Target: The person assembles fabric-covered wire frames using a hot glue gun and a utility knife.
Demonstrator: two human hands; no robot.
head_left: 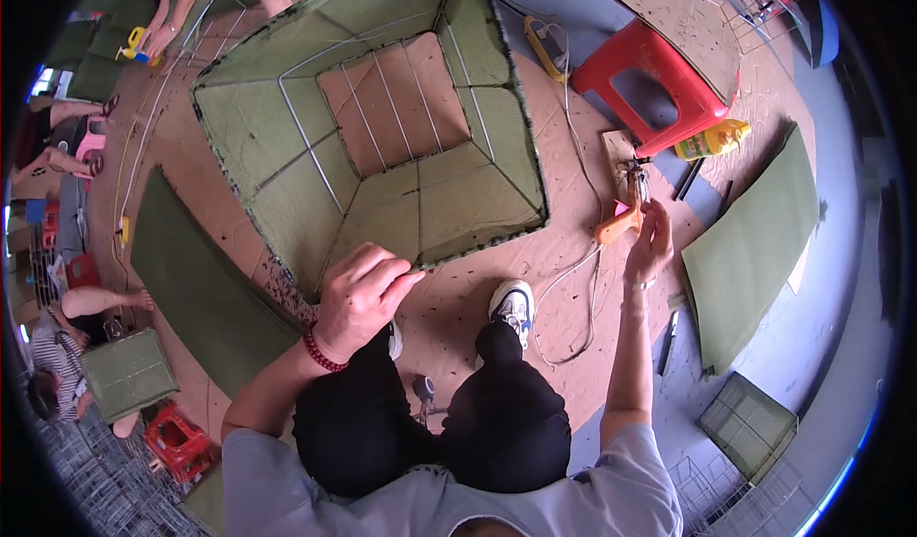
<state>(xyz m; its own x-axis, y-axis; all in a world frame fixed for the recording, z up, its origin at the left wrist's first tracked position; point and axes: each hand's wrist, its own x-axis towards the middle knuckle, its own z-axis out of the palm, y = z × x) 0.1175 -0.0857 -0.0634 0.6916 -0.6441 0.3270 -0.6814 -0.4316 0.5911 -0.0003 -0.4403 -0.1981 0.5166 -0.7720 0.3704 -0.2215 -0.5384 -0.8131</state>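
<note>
A large open box (382,203) of green fabric over a metal wire frame stands tilted in front of me, its rim edged with dark trim. My left hand (368,293) is closed in a pinch at the near rim. An orange hot glue gun (621,224) rests on its side by a small wooden board (618,145), its cord trailing over the floor. Right beside its handle is my right hand (651,243), fingers loosely bent and not wrapped round the handle.
A red plastic stool (659,78) carries a cardboard sheet. A yellow bottle (712,140) lies below it. Green fabric panels (755,250) (205,289) flank me on brown floor boards. Far left, other people work; one person's hand (158,40) is near a yellow tool. A utility knife (669,341) lies right.
</note>
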